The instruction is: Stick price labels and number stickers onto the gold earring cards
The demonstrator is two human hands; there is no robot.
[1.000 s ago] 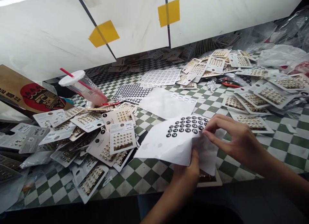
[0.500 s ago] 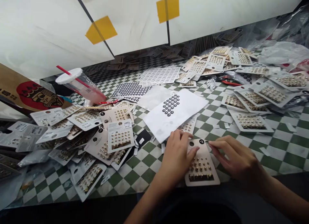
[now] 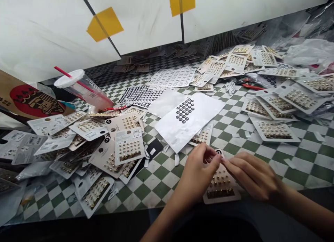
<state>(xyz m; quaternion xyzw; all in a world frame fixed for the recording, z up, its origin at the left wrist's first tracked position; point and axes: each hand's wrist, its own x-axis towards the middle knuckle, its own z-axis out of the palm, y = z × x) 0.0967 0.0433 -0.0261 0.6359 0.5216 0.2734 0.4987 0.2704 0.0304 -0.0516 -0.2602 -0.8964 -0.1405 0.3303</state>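
Observation:
On the table's front edge lies a pale earring card [image 3: 222, 199] with rows of small gold studs and a dark strip across its lower part. Both hands meet over its top end and hide much of it. My left hand [image 3: 199, 170] is curled, thumb and forefinger pinched together. Against them press the fingertips of my right hand [image 3: 252, 174], also in a pinch, with a tiny pale bit showing between the hands. A round black sticker [image 3: 218, 151] shows at the card's upper edge. Just beyond, a white sheet [image 3: 169, 132] carries rows of round black stickers [image 3: 184, 110].
Heaped earring cards [image 3: 129, 146] cover the left side, and more cards [image 3: 275, 129] lie at right. A plastic cup [image 3: 83, 90] with a red straw leans near a brown paper bag [image 3: 23, 96]. Further sticker sheets [image 3: 172, 77] lie behind. White panels [image 3: 146, 23] rise at the back.
My left hand has lifted off the card and closed its thumb and forefinger against my right fingertips. My right hand, which pinched a small dark piece beside the card, has moved slightly left over it.

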